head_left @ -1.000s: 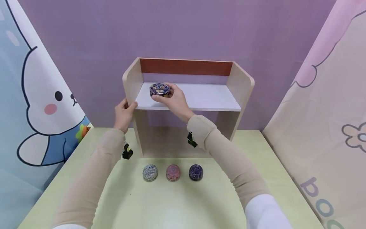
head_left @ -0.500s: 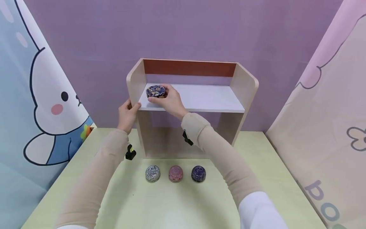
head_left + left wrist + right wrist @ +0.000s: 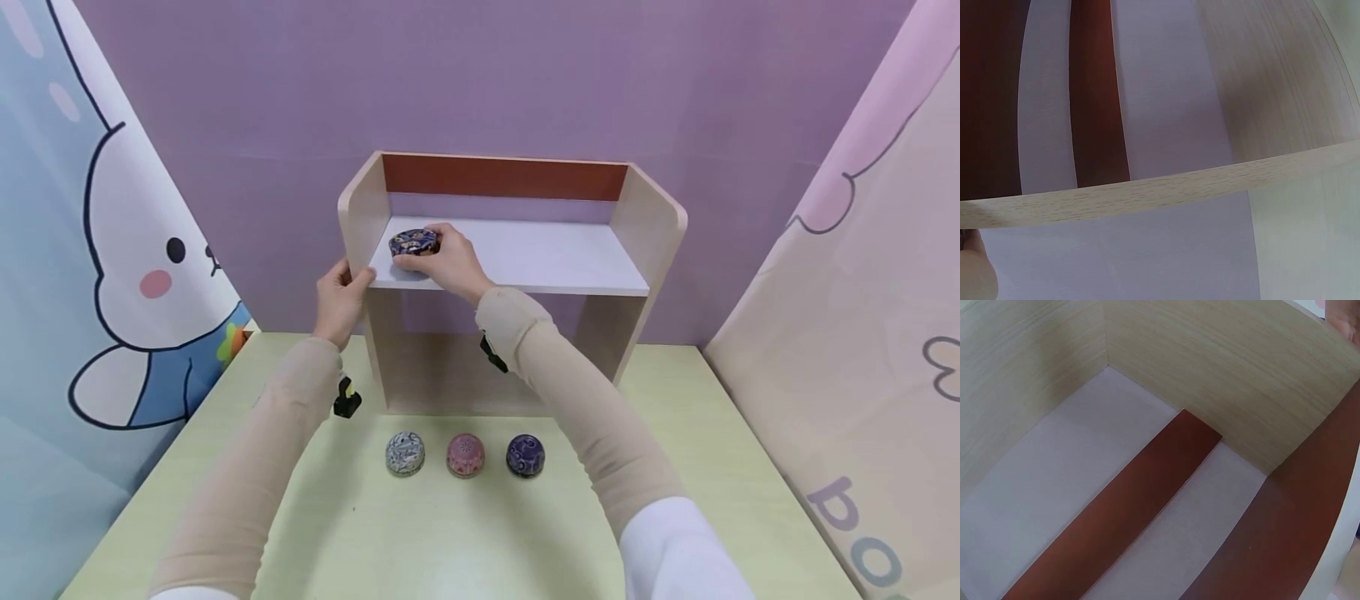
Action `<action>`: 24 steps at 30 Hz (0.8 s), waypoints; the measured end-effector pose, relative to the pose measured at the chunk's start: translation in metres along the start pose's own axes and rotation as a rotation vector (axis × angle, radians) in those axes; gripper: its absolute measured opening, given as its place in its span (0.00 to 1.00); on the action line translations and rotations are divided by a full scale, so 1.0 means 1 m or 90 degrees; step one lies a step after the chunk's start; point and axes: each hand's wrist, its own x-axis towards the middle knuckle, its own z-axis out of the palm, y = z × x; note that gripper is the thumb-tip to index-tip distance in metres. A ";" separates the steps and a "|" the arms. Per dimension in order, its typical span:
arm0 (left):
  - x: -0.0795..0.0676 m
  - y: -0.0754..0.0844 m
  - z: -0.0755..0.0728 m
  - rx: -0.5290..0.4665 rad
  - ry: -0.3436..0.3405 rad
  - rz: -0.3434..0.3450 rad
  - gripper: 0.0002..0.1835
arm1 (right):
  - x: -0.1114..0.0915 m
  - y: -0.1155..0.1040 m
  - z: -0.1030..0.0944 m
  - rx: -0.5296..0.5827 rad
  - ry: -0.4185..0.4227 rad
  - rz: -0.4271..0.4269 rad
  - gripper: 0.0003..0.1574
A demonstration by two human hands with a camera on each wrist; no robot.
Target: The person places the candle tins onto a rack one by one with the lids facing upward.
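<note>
My right hand (image 3: 452, 265) grips a round dark-blue tin (image 3: 411, 242) with a gold floral pattern, thumb in front and fingers behind. The tin is over the left part of the white upper shelf board (image 3: 532, 250); whether its base touches the board I cannot tell. With my left hand (image 3: 341, 302) I hold the front edge of the left side panel (image 3: 360, 208) of the small wooden shelf, thumb at the board's corner. The left wrist view catches only a bit of that hand (image 3: 975, 272) below a panel edge (image 3: 1160, 186). Neither wrist view shows the tin clearly.
On the pale table (image 3: 435, 533) before the shelf stand three round tins in a row: a white-and-blue one (image 3: 405, 454), a pink one (image 3: 465, 455) and a dark purple one (image 3: 525, 456). A red-brown back strip (image 3: 502, 177) spans the shelf's top. Printed curtains hang on both sides.
My right hand has brought the tin left and lower, down to the shelf board. My left hand keeps its grip on the side panel. The head view has shifted slightly.
</note>
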 end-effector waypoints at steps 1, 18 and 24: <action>0.000 0.000 0.000 0.000 0.000 0.001 0.24 | 0.000 0.000 0.000 -0.002 -0.003 -0.001 0.48; -0.001 -0.001 -0.001 0.002 0.008 0.000 0.23 | -0.001 0.000 0.003 -0.065 -0.030 -0.022 0.46; -0.002 0.000 -0.002 0.007 0.004 -0.005 0.24 | 0.000 0.001 0.002 -0.071 -0.032 -0.015 0.48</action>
